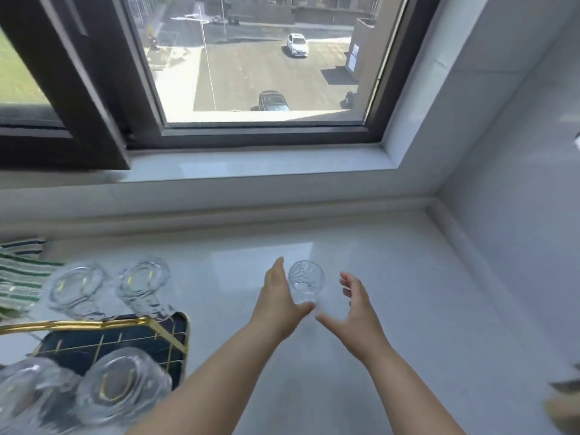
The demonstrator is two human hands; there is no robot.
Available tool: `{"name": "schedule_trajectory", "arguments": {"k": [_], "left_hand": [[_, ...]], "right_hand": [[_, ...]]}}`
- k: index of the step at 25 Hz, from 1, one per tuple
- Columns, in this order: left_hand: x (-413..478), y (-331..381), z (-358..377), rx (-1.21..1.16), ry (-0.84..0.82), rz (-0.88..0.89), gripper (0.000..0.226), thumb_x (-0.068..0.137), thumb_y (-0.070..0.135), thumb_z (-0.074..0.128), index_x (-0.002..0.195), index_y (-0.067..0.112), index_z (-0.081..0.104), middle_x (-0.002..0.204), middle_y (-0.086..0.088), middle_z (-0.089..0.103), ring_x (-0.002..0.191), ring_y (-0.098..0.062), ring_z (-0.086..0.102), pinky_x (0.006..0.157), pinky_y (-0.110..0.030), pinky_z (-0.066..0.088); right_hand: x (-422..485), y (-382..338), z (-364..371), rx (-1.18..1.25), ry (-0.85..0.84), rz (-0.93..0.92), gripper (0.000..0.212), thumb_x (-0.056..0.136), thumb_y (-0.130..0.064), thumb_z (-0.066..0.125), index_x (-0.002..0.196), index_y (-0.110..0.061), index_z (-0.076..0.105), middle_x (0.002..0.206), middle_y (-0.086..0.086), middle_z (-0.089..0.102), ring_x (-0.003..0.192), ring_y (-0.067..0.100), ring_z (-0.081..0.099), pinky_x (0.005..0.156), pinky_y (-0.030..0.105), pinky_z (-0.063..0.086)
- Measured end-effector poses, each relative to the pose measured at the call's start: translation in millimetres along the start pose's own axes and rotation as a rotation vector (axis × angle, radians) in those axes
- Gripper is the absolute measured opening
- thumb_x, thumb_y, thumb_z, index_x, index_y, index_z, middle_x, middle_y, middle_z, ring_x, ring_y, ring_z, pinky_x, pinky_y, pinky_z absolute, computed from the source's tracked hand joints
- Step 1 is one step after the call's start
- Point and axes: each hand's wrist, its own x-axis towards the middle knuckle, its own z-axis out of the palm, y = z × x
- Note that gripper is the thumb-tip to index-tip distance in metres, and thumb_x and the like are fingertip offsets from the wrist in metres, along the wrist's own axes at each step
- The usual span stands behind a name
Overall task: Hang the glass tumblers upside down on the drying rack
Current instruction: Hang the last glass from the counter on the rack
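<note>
A clear ribbed glass tumbler stands upright on the glossy white countertop, between both hands. The left hand touches its side with thumb and fingers spread; the right hand is spread, just beside it. Four upturned tumblers hang on the gold wire drying rack at left.

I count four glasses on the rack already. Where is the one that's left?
In the head view, the last glass stands upright on the white counter, right of the rack, between the left hand and right hand.
</note>
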Motion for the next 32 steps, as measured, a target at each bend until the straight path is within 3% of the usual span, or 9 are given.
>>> {"name": "schedule_trajectory", "arguments": {"k": [5, 11, 15, 19, 24, 26, 28, 30, 32], "left_hand": [[38.8, -16.8, 23.5, -0.014, 0.007, -0.035, 0.1, 0.066, 0.019, 0.077, 0.142, 0.025, 0.013, 0.147, -0.001, 0.029, 0.132, -0.018, 0.033, 0.092, -0.022, 0.029], [31.2, -17.4, 27.1, -0.041, 0.107, 0.011, 0.078, 0.06, 0.019, 0.077, 0.127, 0.029, 0.038, 0.124, 0.007, 0.053, 0.113, -0.014, 0.051, 0.088, -0.025, 0.043], [-0.8, 0.5, 2.5, -0.163, 0.174, 0.11, 0.068, 0.055, 0.026, 0.079, 0.112, 0.035, 0.044, 0.109, 0.018, 0.057, 0.101, -0.005, 0.055, 0.078, -0.017, 0.044], [-51.5, 26.8, -44.3, -0.369, 0.221, 0.229, 0.059, 0.052, 0.031, 0.077, 0.102, 0.038, 0.046, 0.098, 0.028, 0.055, 0.092, 0.01, 0.055, 0.067, -0.006, 0.045], [-121.1, 26.9, -111.4, -0.61, 0.17, 0.3, 0.052, 0.052, 0.028, 0.077, 0.095, 0.034, 0.048, 0.108, 0.01, 0.057, 0.099, -0.001, 0.06, 0.068, -0.021, 0.054], [-148.2, 11.6, -151.9, -0.528, 0.186, 0.302, 0.055, 0.052, 0.03, 0.079, 0.097, 0.036, 0.046, 0.112, 0.005, 0.057, 0.106, -0.005, 0.057, 0.08, -0.03, 0.055], [-170.4, -10.8, -194.0, -0.355, 0.262, 0.293, 0.061, 0.054, 0.031, 0.082, 0.102, 0.039, 0.045, 0.113, 0.008, 0.057, 0.108, 0.001, 0.052, 0.091, -0.017, 0.044], [-184.7, -28.1, -233.5, -0.194, 0.374, 0.288, 0.067, 0.057, 0.031, 0.084, 0.111, 0.041, 0.044, 0.115, 0.017, 0.054, 0.108, 0.007, 0.047, 0.083, -0.001, 0.034], [-191.8, -38.9, -268.8, -0.02, 0.457, 0.311, 0.075, 0.063, 0.034, 0.08, 0.123, 0.046, 0.036, 0.122, 0.022, 0.045, 0.112, 0.005, 0.039, 0.085, -0.005, 0.031]], "right_hand": [[36.7, 17.4, 10.4, -0.044, -0.191, -0.014, 0.088, 0.074, -0.021, 0.07, 0.143, -0.023, 0.016, 0.149, -0.009, 0.03, 0.135, 0.009, 0.03, 0.103, 0.021, 0.027], [38.4, 15.6, 13.4, 0.119, -0.23, -0.062, 0.06, 0.076, -0.022, 0.069, 0.124, -0.04, 0.039, 0.126, -0.02, 0.052, 0.121, 0.001, 0.045, 0.082, 0.003, 0.036], [22.1, -2.2, -3.4, 0.256, -0.238, -0.082, 0.063, 0.072, -0.027, 0.075, 0.124, -0.044, 0.044, 0.136, -0.016, 0.045, 0.127, 0.004, 0.039, 0.103, 0.024, 0.032], [-10.4, -48.5, -15.0, 0.62, -0.374, -0.081, 0.069, 0.065, -0.034, 0.079, 0.126, -0.043, 0.046, 0.134, -0.005, 0.054, 0.121, 0.016, 0.053, 0.1, 0.037, 0.044], [-50.2, -124.9, 7.3, 0.885, -0.72, -0.139, 0.074, 0.075, -0.037, 0.07, 0.137, -0.015, 0.035, 0.137, 0.019, 0.049, 0.123, 0.04, 0.048, 0.1, 0.054, 0.043], [-66.3, -163.9, 26.9, 0.842, -0.786, -0.184, 0.062, 0.079, -0.033, 0.065, 0.133, -0.013, 0.041, 0.134, 0.019, 0.052, 0.12, 0.038, 0.052, 0.094, 0.047, 0.049], [-80.0, -200.6, 50.2, 0.763, -0.773, -0.252, 0.051, 0.077, -0.03, 0.066, 0.125, -0.022, 0.049, 0.126, 0.014, 0.059, 0.112, 0.032, 0.059, 0.084, 0.04, 0.054], [-88.9, -237.4, 74.6, 0.606, -0.684, -0.344, 0.055, 0.071, -0.029, 0.072, 0.121, -0.032, 0.05, 0.119, 0.01, 0.061, 0.101, 0.025, 0.066, 0.078, 0.034, 0.055], [-94.7, -275.4, 102.5, 0.407, -0.574, -0.476, 0.065, 0.066, -0.026, 0.079, 0.121, -0.036, 0.046, 0.113, 0.003, 0.06, 0.091, 0.018, 0.069, 0.073, 0.028, 0.056]]}}
